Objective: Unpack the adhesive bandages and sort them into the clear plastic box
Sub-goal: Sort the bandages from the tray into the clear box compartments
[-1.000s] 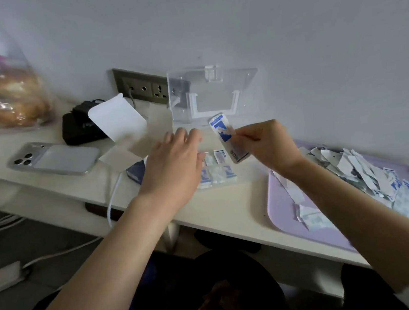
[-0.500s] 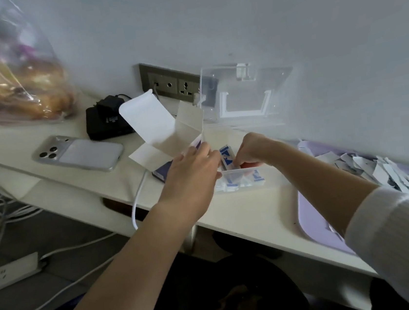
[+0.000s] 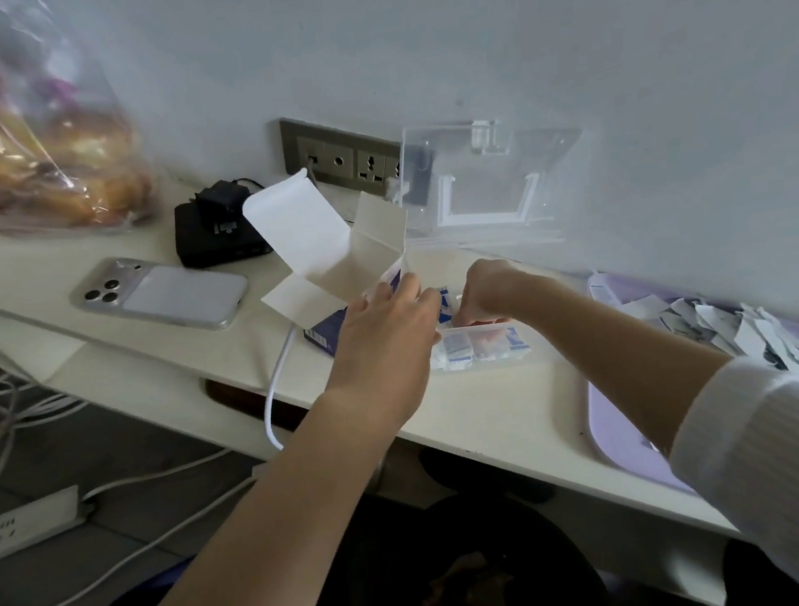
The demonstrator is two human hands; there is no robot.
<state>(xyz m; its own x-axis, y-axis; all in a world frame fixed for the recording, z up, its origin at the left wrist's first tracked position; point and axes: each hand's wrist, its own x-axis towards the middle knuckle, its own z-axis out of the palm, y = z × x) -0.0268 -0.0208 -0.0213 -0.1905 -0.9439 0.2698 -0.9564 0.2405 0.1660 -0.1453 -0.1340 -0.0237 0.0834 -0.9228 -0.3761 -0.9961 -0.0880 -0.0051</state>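
The clear plastic box [image 3: 533,340] sits on the white desk with its lid [image 3: 487,173] raised against the wall. Several blue-and-white wrapped bandages [image 3: 482,345] lie inside it. My right hand [image 3: 486,295] reaches down into the box, fingers pinched on a bandage [image 3: 445,305] standing at the box's left end. My left hand [image 3: 386,334] rests flat against the box's left side, fingers apart, holding nothing. Behind it stands the open bandage carton [image 3: 332,255], white flaps up, blue base.
A lilac tray [image 3: 616,432] at the right holds a heap of torn wrappers [image 3: 750,337]. A phone [image 3: 157,293], a black charger [image 3: 215,231], a wall socket strip [image 3: 341,160] and a bagged bread loaf [image 3: 19,127] are at the left. Cables hang below the desk edge.
My right hand has come down from in front of the lid into the box with the bandage. My view has shifted left and lower. The left hand stays beside the box.
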